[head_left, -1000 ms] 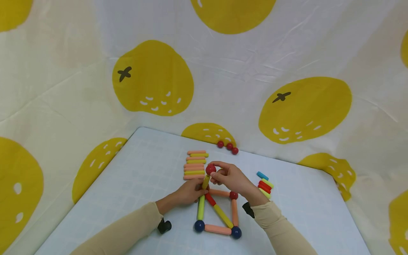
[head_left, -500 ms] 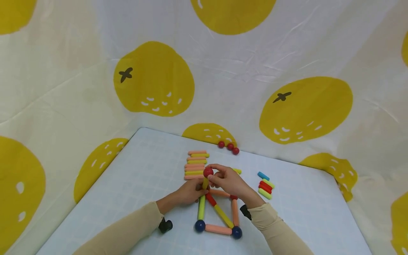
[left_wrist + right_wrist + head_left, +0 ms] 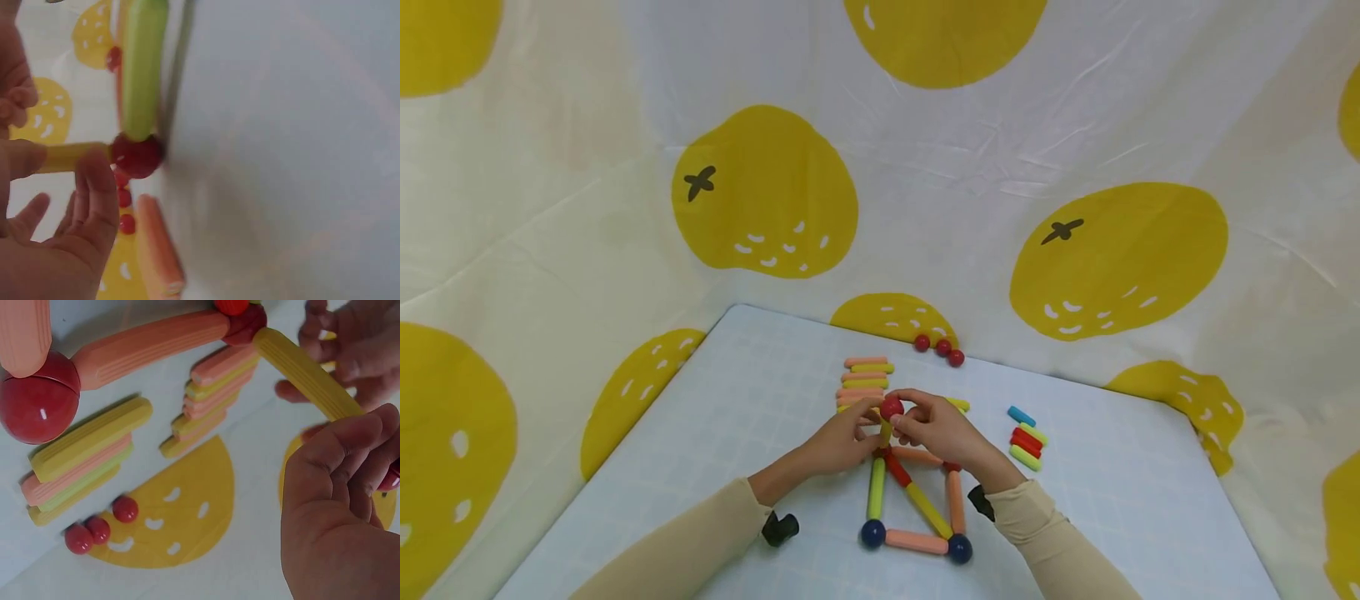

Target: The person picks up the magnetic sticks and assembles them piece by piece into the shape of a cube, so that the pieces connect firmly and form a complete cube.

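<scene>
My right hand [image 3: 946, 429] pinches a red ball [image 3: 892, 407] between thumb and forefinger. Under this ball a yellow magnetic stick [image 3: 306, 374] stands up from a red corner ball [image 3: 139, 156]. Beside the stick is my left hand [image 3: 838, 440], its fingers spread and loose, with the forefinger stretched toward the top ball. The corner ball belongs to a flat four-sided frame with a light green stick [image 3: 876, 490], pink sticks [image 3: 917, 542] and two dark blue balls [image 3: 873, 534]. A red stick [image 3: 897, 470] and a yellow stick [image 3: 929, 512] form its diagonal.
Behind the left hand lies a row of pink and yellow sticks [image 3: 865, 377]. Three red balls [image 3: 943, 347] sit at the table's back edge. Short red, green and blue sticks [image 3: 1026, 442] are on the right. A fruit-patterned cloth [image 3: 925, 183] hangs behind the table [image 3: 730, 400].
The right hand has brought the red ball slightly down and left onto the upright yellow stick. My left hand has loosened from the stick's lower end and moved up along it.
</scene>
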`<state>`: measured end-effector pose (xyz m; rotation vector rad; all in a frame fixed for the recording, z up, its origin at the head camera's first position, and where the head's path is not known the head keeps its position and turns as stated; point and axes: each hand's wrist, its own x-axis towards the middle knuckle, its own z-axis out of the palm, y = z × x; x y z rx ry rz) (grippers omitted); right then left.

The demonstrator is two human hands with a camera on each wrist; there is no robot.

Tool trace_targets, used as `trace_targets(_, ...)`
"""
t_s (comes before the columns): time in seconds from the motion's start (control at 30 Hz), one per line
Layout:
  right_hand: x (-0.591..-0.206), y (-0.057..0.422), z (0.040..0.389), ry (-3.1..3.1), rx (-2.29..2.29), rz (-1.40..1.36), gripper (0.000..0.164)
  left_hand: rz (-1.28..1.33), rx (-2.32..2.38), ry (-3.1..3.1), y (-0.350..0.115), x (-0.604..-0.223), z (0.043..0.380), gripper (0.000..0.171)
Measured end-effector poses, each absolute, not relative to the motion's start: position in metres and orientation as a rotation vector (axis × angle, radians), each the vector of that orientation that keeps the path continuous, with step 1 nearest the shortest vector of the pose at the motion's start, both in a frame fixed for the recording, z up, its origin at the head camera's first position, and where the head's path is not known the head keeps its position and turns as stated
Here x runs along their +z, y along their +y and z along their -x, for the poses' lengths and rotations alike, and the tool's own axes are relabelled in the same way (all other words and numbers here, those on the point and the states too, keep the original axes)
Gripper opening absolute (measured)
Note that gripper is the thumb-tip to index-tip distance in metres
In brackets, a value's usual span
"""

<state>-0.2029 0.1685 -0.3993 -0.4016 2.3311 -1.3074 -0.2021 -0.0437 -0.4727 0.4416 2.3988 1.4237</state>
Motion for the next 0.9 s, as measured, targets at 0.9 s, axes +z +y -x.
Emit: trace_targets(0.9, -0.434, 0.245, 0.25, 2.652, -0.711, 0.251, 0.03, -0.453, 1.765, 2.226, -0.038, -0.434, 0.199, 0.034)
